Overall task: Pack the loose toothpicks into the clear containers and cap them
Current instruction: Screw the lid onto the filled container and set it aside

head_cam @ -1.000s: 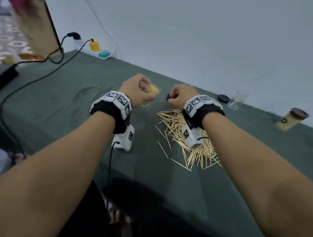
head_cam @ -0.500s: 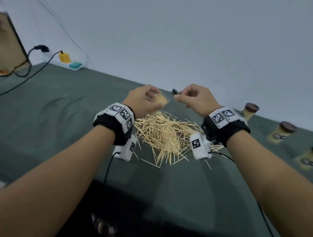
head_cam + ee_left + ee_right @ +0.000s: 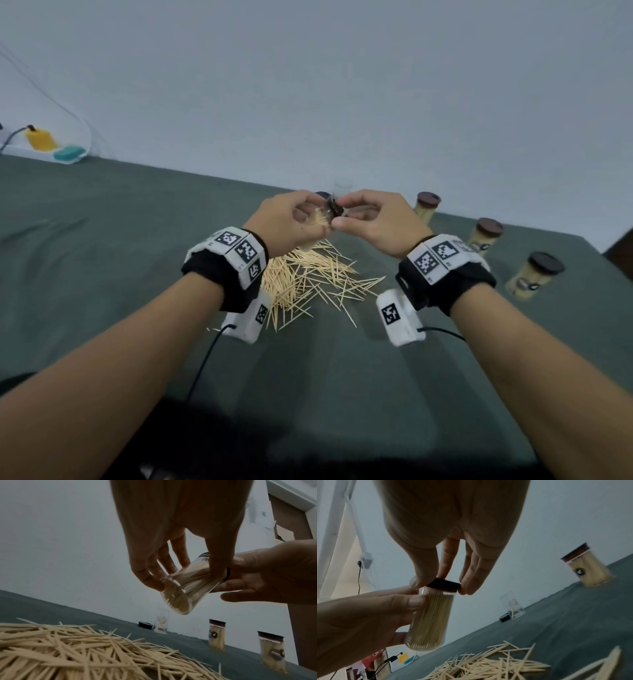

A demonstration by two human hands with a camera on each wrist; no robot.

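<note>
Head view: left hand (image 3: 287, 219) grips clear cylindrical container (image 3: 317, 221) packed with toothpicks; right hand (image 3: 371, 219) pinches dark round cap (image 3: 335, 209) at its mouth, above loose toothpick pile (image 3: 308, 277) on green cloth desk (image 3: 102, 240).

Left wrist view: container base ribbed, transparent.

Right wrist view: cap seated on rim; capped full jar (image 3: 589, 570) toward far edge.

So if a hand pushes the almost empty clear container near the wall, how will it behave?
The almost empty container holds only a few toothpicks, so it is probably light and slides or tips easily. It is round, so it may roll. Uncapped, its lid beside it, it could spill.
</note>
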